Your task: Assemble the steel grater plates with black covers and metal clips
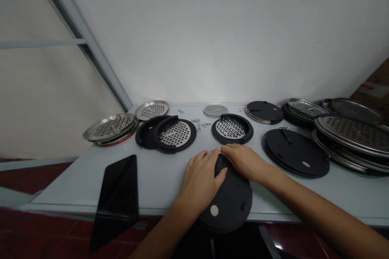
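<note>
**Hands on a black disc at the tabletop's near edge**

Plates of perforated metal (111, 127) sit stacked at the far left of the pale tabletop (158, 178), with a dark flat slab (117, 198) leaning at the near left edge. Further along, two black rings with metal grilles seated in them (174, 133) (232, 128) appear already put together, and small wire clips (202, 123) lie loose between them. In the middle, the left hand (200, 180) lies flat on a black disc (229, 198), fingers spread and pressing rather than closing around it. The right hand (243, 161) rests on the disc's far rim, fingertips pinched together at a small glint of metal; what they hold is too small to tell. The disc is round, matte black, with a pale dot near its front and a small tab beside it, and it overhangs the near edge. By the look of it, this piece is mid-assembly. To the right lie another black disc (296, 151) and a heap of larger grilled plates (352, 133), which seem still unworked.
</note>
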A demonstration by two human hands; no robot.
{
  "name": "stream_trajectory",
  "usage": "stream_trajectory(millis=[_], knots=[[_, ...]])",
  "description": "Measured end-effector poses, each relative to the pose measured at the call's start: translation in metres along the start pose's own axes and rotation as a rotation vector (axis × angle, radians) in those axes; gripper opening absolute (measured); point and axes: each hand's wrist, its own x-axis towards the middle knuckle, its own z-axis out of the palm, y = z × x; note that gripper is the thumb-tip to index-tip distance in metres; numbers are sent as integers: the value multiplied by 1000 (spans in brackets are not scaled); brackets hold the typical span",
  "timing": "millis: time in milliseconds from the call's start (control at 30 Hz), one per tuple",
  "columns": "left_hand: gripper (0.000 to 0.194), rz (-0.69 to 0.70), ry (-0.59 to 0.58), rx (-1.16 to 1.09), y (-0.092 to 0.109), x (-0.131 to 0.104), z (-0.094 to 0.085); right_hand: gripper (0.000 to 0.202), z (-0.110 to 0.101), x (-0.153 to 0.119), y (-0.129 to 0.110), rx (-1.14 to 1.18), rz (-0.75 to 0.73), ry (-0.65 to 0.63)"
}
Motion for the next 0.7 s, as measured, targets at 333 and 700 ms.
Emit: stream_trajectory(millis=[333,700], knots=[[39,18,24,63,4,-1,1,17,-1,0,0,-37,-20,-15],[40,0,-17,64,5,-2,0,18,-2,2,4,-31,-107,-31]])
